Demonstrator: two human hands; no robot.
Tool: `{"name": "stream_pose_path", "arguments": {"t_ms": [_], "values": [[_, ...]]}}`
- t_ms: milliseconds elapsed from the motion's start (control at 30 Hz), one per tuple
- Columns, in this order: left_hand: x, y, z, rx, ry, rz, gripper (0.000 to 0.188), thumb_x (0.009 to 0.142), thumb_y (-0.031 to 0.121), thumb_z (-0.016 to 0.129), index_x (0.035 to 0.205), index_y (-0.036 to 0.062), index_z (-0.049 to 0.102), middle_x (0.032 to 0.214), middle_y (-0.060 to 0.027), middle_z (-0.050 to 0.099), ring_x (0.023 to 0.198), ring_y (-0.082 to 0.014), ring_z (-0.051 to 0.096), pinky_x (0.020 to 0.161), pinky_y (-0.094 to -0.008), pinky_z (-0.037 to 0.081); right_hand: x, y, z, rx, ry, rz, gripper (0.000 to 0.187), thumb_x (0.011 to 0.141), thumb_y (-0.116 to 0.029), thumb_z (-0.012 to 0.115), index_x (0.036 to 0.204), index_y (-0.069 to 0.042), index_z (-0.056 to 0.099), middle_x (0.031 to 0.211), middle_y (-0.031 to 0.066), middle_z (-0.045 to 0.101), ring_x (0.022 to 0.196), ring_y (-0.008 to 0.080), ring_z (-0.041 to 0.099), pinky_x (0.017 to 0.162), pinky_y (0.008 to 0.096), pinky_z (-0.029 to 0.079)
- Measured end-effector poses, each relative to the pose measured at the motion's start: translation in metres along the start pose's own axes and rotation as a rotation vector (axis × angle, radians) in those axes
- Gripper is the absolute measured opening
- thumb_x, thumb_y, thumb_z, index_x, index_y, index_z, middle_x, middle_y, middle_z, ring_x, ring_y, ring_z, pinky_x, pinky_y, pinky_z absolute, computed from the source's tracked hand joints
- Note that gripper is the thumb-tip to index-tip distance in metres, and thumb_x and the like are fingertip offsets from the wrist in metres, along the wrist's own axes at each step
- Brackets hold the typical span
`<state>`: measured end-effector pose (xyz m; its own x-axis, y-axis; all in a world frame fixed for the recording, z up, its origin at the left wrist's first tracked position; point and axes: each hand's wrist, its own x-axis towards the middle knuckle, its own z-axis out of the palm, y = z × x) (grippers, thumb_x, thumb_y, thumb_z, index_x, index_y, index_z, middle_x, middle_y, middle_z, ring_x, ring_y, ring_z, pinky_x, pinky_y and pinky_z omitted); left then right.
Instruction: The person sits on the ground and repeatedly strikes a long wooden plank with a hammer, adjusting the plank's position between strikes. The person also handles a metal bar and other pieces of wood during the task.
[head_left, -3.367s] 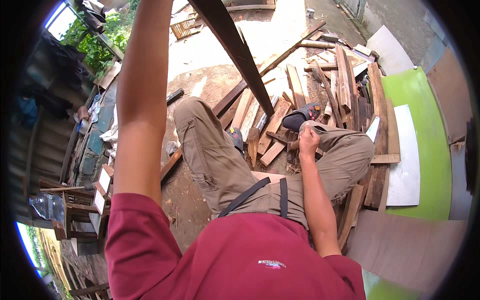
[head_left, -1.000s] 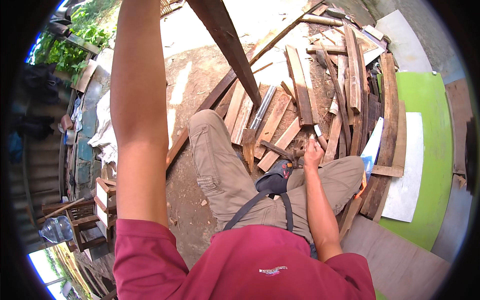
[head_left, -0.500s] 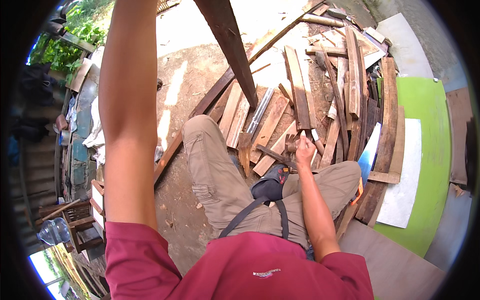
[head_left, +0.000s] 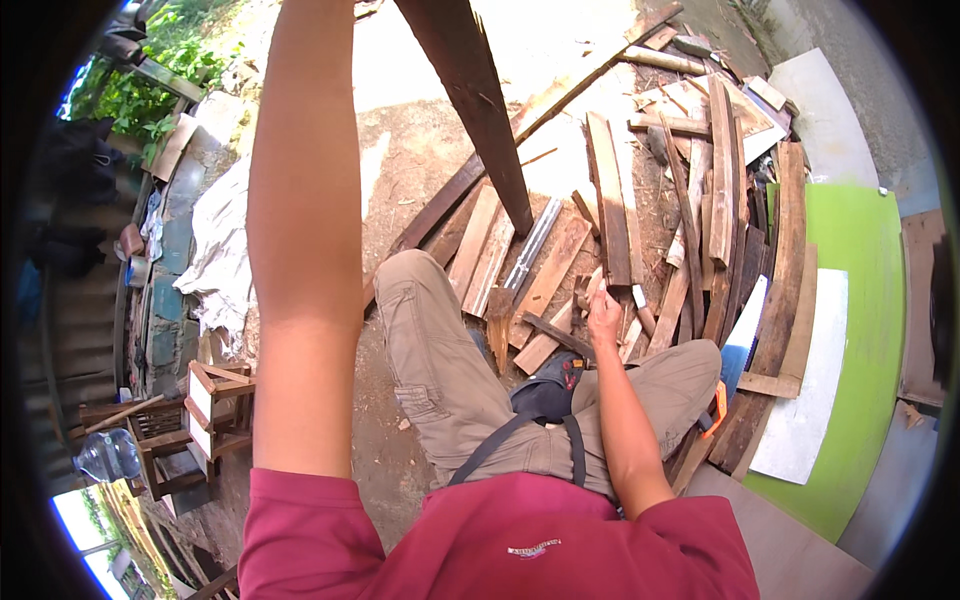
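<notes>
My left forearm (head_left: pixel 304 200) rises straight up past the top edge, so my left hand is out of sight. A long dark plank (head_left: pixel 465 95) comes down from that same edge, its lower end near several loose boards; whatever holds its top is hidden. Between my bent knees and the wood, my right hand (head_left: pixel 604 318) is closed. A small brownish piece (head_left: pixel 581 298) shows beside its fingers, but what it grips is too small to tell. Near the hand lie a pale-ended round stick (head_left: pixel 642 308) and a dark flat strip (head_left: pixel 558 334).
Cut boards (head_left: pixel 550 268) lie in front of my legs, and more stacked timber (head_left: pixel 722 185) is at right. A handsaw (head_left: pixel 738 345) with an orange handle rests by my right knee, next to a green panel (head_left: pixel 860 290). A small wooden frame (head_left: pixel 205 430) and a clear bottle (head_left: pixel 110 455) are at left.
The view has shifted, and the ground and wood sit lower in the picture. My left forearm appears farther right. My right hand stays closed in nearly the same place among the boards.
</notes>
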<state>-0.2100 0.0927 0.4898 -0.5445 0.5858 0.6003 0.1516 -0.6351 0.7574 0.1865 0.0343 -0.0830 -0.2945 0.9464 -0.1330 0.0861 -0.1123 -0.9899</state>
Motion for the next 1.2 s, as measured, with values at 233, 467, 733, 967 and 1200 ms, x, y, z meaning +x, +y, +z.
{"name": "stream_pose_path", "arguments": {"t_ms": [233, 467, 733, 967, 1200], "values": [[-0.026, -0.009, 0.021, 0.052, 0.057, 0.016, 0.083, 0.082, 0.087, 0.043, 0.097, 0.0081, 0.061, 0.071, -0.0067, 0.058, 0.062, -0.0175, 0.062, 0.056, -0.0312, 0.053, 0.009, 0.083, -0.021, -0.405, -0.190, 0.305, 0.027, 0.097, -0.016, 0.051, 0.110, 0.006, 0.060, 0.090, 0.0155, 0.066, 0.084, 0.0337, 0.067, 0.063, 0.0403, 0.058], [-0.045, 0.008, 0.003, 0.122, 0.069, 0.018, 0.083, 0.088, 0.084, 0.035, 0.094, 0.0059, 0.063, 0.074, -0.0075, 0.062, 0.064, -0.0164, 0.062, 0.061, -0.0285, 0.052, 0.031, 0.074, -0.004, 0.669, -0.489, 1.406, 0.018, 0.098, -0.015, 0.054, 0.088, -0.001, 0.055, 0.072, 0.0092, 0.060, 0.051, 0.0183, 0.055, 0.042, 0.0293, 0.049], [-0.057, 0.018, -0.010, 0.236, 0.010, 0.257, 0.091, 0.094, 0.078, 0.028, 0.124, -0.0032, 0.056, 0.090, -0.0135, 0.068, 0.078, -0.0203, 0.070, 0.074, -0.0342, 0.057, -0.044, -0.058, 0.032, -0.097, -0.500, 0.460, 0.029, 0.092, -0.009, 0.062, 0.117, 0.001, 0.053, 0.090, 0.0116, 0.066, 0.064, 0.0163, 0.061, 0.059, 0.0344, 0.049], [-0.082, -0.024, -0.002, 0.368, 0.161, 0.149, 0.096, 0.094, 0.079, 0.024, 0.109, -0.0065, 0.064, 0.085, -0.0092, 0.064, 0.081, -0.0135, 0.058, 0.076, -0.0295, 0.046, -0.028, -0.231, 0.053, 0.038, -0.461, -0.259, 0.034, 0.099, -0.018, 0.062, 0.122, 0.001, 0.047, 0.080, 0.0060, 0.059, 0.063, 0.0114, 0.059, 0.052, 0.0275, 0.049], [-0.086, -0.045, -0.004, 0.258, 0.076, 0.008, 0.086, 0.095, 0.078, 0.022, 0.112, 0.0036, 0.062, 0.091, -0.0073, 0.067, 0.083, -0.0160, 0.064, 0.076, -0.0320, 0.053, 0.028, -0.326, 0.071, -0.362, -0.369, -0.775, 0.033, 0.097, -0.025, 0.065, 0.119, -0.003, 0.054, 0.086, 0.0221, 0.067, 0.073, 0.0392, 0.068, 0.060, 0.0452, 0.050]]}}
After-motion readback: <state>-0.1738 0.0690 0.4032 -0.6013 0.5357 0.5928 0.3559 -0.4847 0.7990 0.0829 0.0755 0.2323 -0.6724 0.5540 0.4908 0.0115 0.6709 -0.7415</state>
